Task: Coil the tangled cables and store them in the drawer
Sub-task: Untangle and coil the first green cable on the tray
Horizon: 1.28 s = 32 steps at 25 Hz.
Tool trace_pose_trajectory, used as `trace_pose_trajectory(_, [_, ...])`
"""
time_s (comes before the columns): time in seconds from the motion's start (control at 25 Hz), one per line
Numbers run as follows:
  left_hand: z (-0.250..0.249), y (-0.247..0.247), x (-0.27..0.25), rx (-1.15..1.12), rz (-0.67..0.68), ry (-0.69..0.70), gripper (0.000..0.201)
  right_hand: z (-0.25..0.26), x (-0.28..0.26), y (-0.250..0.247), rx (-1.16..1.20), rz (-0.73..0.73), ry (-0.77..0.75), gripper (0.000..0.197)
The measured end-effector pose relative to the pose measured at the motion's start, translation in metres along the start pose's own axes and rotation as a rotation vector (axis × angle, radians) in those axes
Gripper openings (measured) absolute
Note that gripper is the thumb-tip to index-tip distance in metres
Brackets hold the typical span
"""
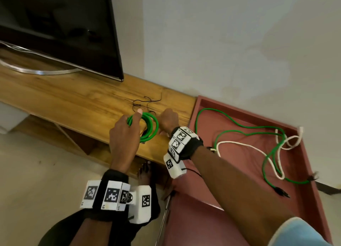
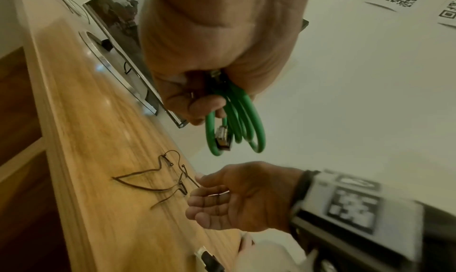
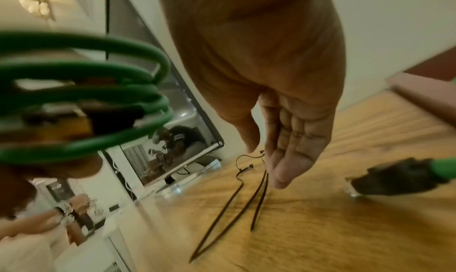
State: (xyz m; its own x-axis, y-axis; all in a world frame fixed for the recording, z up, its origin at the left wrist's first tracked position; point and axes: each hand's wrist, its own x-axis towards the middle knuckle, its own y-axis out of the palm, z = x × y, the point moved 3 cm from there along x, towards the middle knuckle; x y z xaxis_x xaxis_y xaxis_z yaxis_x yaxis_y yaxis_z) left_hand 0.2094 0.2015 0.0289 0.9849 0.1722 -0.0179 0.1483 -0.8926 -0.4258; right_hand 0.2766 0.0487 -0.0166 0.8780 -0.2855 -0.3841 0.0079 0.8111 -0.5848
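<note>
A green cable coil [image 1: 151, 128] hangs over the wooden TV table [image 1: 73, 98], and my left hand [image 1: 132, 120] grips it in a fist. The left wrist view shows its loops [image 2: 235, 120] and a plug dangling under my curled fingers. Several thin black cable ties [image 1: 145, 103] lie on the table just beyond. My right hand [image 1: 167, 116] is beside the coil with straight fingers [image 3: 291, 143] down at the ties [image 3: 246, 188], holding nothing I can make out. The red drawer [image 1: 236, 172] stands pulled out at right, with a loose green cable [image 1: 262, 128] and a white cable [image 1: 245, 144] tangled inside.
A flat TV [image 1: 55, 24] on a curved metal stand fills the table's back left. A white wall runs behind the table and drawer. Open shelves sit under the tabletop, above pale floor. My bare foot [image 1: 145, 174] is below the table edge.
</note>
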Motion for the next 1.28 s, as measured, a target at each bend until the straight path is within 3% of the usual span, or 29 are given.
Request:
trace_pose_trajectory(0.12, [0.005, -0.007, 0.005, -0.036, -0.025, -0.023, 0.056, -0.003, 0.029, 0.025, -0.126, -0.004, 0.006, 0.035])
trace_pose_trajectory(0.28, [0.007, -0.005, 0.008, -0.072, -0.007, -0.045, 0.058, -0.003, 0.022, 0.024, -0.101, -0.032, 0.041, 0.041])
trace_pose_trajectory(0.4, [0.002, 0.000, 0.006, -0.058, 0.015, -0.020, 0.055, -0.008, 0.022, 0.011, -0.009, -0.084, 0.054, 0.028])
trace_pose_trajectory(0.52, [-0.012, 0.005, -0.002, -0.080, 0.043, 0.028, 0.045, -0.021, 0.010, -0.018, 0.091, -0.171, 0.014, 0.034])
trace_pose_trajectory(0.64, [-0.029, 0.022, -0.012, -0.036, 0.084, 0.165, 0.043, -0.038, -0.038, -0.061, 0.513, -0.196, -0.035, 0.016])
trace_pose_trajectory(0.72, [-0.040, 0.040, -0.025, 0.072, 0.134, 0.262, 0.043, -0.056, -0.092, -0.091, 0.825, -0.232, 0.013, 0.018])
trace_pose_trajectory(0.8, [-0.051, 0.060, -0.044, 0.146, 0.207, 0.350, 0.040, -0.075, -0.154, -0.121, 0.976, -0.239, 0.004, 0.015])
trace_pose_trajectory(1.0, [-0.074, 0.103, -0.103, 0.147, 0.370, 0.524, 0.040, -0.114, -0.270, -0.159, 0.991, -0.258, 0.056, 0.017])
trace_pose_trajectory(1.2, [-0.109, 0.113, -0.165, 0.115, 0.398, 0.689, 0.036, -0.131, -0.303, -0.162, 0.981, -0.257, 0.147, 0.011])
trace_pose_trajectory(1.28, [-0.116, 0.116, -0.184, 0.153, 0.427, 0.761, 0.026, -0.132, -0.309, -0.167, 1.028, -0.291, 0.120, 0.012])
